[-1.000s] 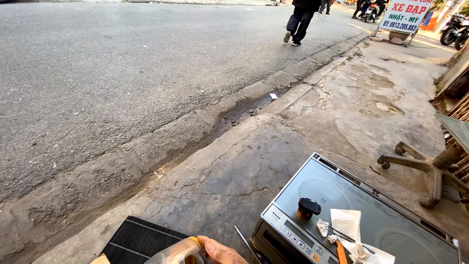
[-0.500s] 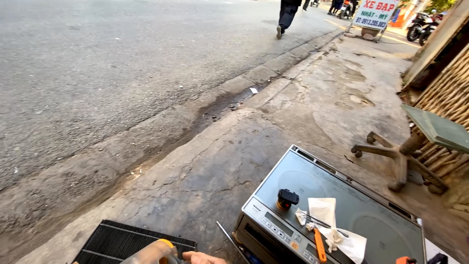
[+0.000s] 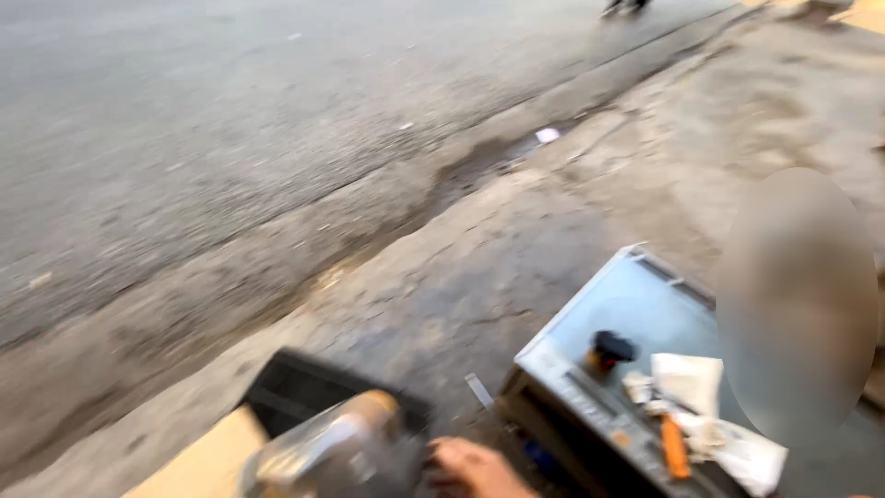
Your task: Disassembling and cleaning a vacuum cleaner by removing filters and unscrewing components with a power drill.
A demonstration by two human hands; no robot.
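Note:
The whole view is motion-blurred. At the bottom edge my right hand [image 3: 472, 467] is closed on a clear, shiny container with an orange end [image 3: 324, 447], which sticks out to the left over a black ribbed panel [image 3: 293, 389]. To the right of the hand a grey flat-top cooker [image 3: 619, 297] lies on the pavement. On it sit a small black knob-like part [image 3: 610, 349], crumpled white paper [image 3: 687, 378] and an orange-handled tool [image 3: 675, 448]. My left hand is out of sight.
A tan cardboard sheet [image 3: 205, 458] lies at the bottom left beside the panel. Cracked concrete pavement [image 3: 516, 231] runs to a kerb and gutter [image 3: 387, 221], with an asphalt road [image 3: 230, 101] beyond. A blurred oval patch [image 3: 797, 304] hides the right side. A passer-by's feet [image 3: 625, 5] show at the top.
The view has swung down and to the right and turned blurry. The cooker and the held container now sit larger in the frame, and the walking person has almost left the top edge.

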